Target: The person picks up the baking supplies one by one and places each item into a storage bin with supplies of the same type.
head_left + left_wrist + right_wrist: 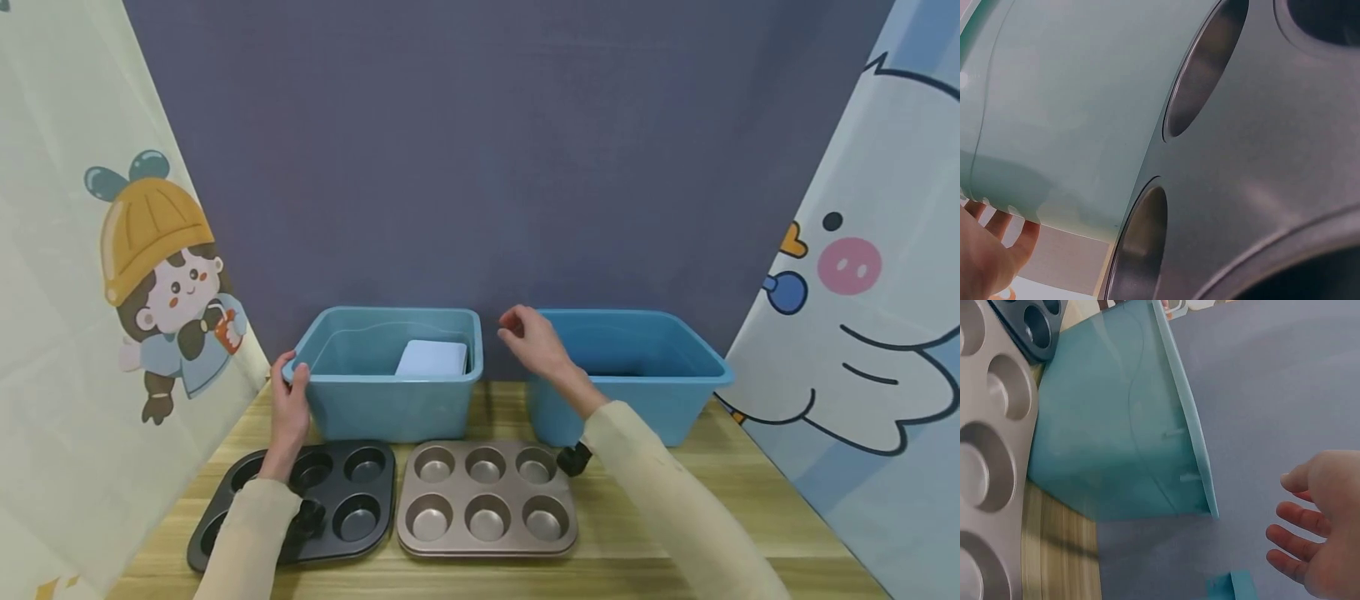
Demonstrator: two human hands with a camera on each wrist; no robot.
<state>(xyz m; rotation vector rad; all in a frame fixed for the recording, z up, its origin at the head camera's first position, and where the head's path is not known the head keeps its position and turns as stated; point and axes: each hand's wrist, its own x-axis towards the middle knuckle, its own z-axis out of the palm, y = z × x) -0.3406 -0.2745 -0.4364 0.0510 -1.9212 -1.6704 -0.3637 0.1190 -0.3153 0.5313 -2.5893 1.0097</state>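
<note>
My left hand (288, 408) grips the left end of the rim of the left light-blue plastic bin (390, 410). In the left wrist view, the fingers (1022, 244) of that hand show at the bin's edge. Inside this bin, toward its right end, lies a white box-like object (432, 358) with rounded corners. Between the two bins, above rim height, my right hand (536, 340) hovers with loosely bent fingers and nothing in them. The right wrist view shows that hand (1322, 525) apart from the bin's wall (1104, 425).
A second, deeper blue bin (622, 408) stands to the right, with something dark inside. In front lie a black muffin tin (337, 546), partly under my left forearm, and a bronze-coloured muffin tin (487, 546). Behind hangs a dark cloth (480, 167); printed curtains flank the wooden table (637, 533).
</note>
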